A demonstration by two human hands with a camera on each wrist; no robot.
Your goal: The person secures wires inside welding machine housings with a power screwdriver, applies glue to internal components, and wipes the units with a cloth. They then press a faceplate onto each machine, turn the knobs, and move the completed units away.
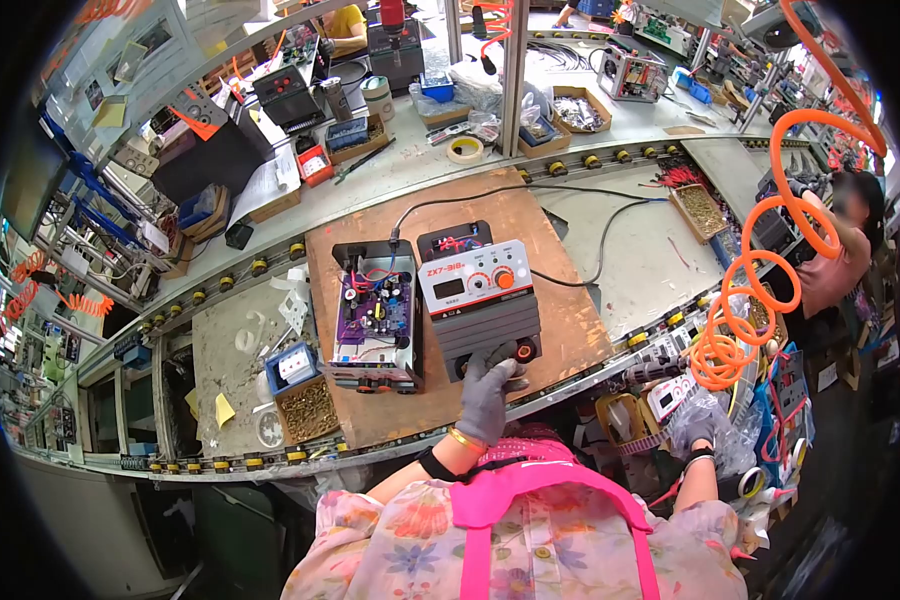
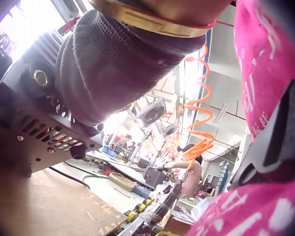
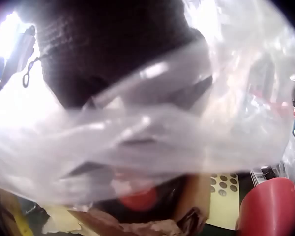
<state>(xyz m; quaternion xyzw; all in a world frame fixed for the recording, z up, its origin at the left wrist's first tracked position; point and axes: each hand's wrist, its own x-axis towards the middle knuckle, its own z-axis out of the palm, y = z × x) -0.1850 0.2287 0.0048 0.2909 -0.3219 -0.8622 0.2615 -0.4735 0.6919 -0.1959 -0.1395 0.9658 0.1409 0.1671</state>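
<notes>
A grey-gloved left hand (image 1: 486, 400) grips the near end of a welding machine (image 1: 485, 325), its fingers beside a round socket (image 1: 523, 352). The machine has a grey ribbed cover and a white control panel with an orange knob. Close up in the left wrist view, the glove (image 2: 118, 64) lies against the dark vented casing (image 2: 39, 128). Off to the right, the gloved right hand (image 1: 698, 430) is among clear plastic bags (image 1: 735, 430). Plastic film (image 3: 137, 132) covers its fingers in the right wrist view, so I cannot tell what it holds.
An uncovered unit (image 1: 375, 315) with a purple circuit board stands left of the welding machine on a wooden board (image 1: 570, 330). A black cable (image 1: 600, 240) runs behind them. Trays of small parts (image 1: 308, 410) sit at left. An orange coiled hose (image 1: 760, 270) hangs at right.
</notes>
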